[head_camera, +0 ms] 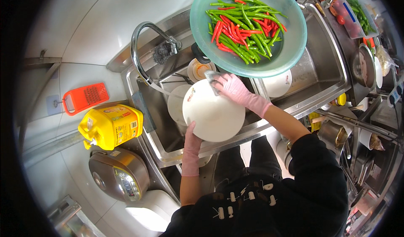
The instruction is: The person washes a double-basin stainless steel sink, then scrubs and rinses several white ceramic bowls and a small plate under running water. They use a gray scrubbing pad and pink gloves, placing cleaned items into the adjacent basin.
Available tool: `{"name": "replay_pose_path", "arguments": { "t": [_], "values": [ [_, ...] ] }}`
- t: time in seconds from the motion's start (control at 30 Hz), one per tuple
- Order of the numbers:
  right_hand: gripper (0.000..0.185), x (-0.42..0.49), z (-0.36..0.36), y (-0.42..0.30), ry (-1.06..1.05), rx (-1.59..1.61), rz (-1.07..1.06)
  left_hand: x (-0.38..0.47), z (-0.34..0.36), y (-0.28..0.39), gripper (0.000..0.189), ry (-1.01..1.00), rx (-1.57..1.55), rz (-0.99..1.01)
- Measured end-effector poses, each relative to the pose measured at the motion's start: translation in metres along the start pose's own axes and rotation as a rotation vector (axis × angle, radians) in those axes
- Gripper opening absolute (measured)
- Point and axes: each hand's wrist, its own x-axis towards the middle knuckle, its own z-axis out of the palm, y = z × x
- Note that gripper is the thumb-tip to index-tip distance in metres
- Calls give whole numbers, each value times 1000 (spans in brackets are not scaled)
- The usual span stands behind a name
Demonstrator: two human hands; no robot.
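Observation:
In a pink glove, my left hand [193,139] grips the near left rim of a white plate [217,117], its thumb on the upper face. The plate is tilted over the left basin of a steel sink [167,137] and bears a small coloured print. My right hand [232,88], gloved too, presses a grey scouring cloth [213,79] against the plate's far edge. Running water [164,91] streams from the curved faucet [136,52] towards the plate. Behind it in the basin lie another white plate [176,106] and a small dish with orange residue [202,69].
A green basin [298,47] of red and green chili peppers [246,28] rests across the sink divider. Another plate [279,85] lies in the right basin. To the left stand a yellow detergent jug [115,126], an orange grater [86,98] and a rice cooker [118,175].

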Motion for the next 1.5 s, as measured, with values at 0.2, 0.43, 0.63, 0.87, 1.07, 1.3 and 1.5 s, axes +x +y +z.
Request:
{"name": "replay_pose_path", "arguments": {
  "t": [0.2, 0.43, 0.63, 0.87, 1.07, 1.3, 1.5],
  "values": [
    [48, 35, 12, -15, 29, 301, 101, -7, 4, 11, 60, 35, 49, -127],
    [34, -19, 10, -13, -264, 1276, 1121, -8, 9, 0, 65, 84, -116, 173],
    [36, -87, -55, -8, -216, 1468, 1246, -22, 39, -22, 67, -39, 6, 29],
    [29, -157, -180, 46, -211, 1222, 1246, -39, 124, -53, 56, -309, -119, -433],
    [19, -213, -214, 120, -204, 961, 1328, -1, 160, -81, 53, -491, 45, -526],
    [33, -252, -96, 216, -47, 419, 1258, 61, 27, -91, 44, -7, 1030, 53],
    [40, -267, 6, 245, -192, 213, 1291, 97, -58, -88, 38, 284, 2113, 72]
  ]
}}
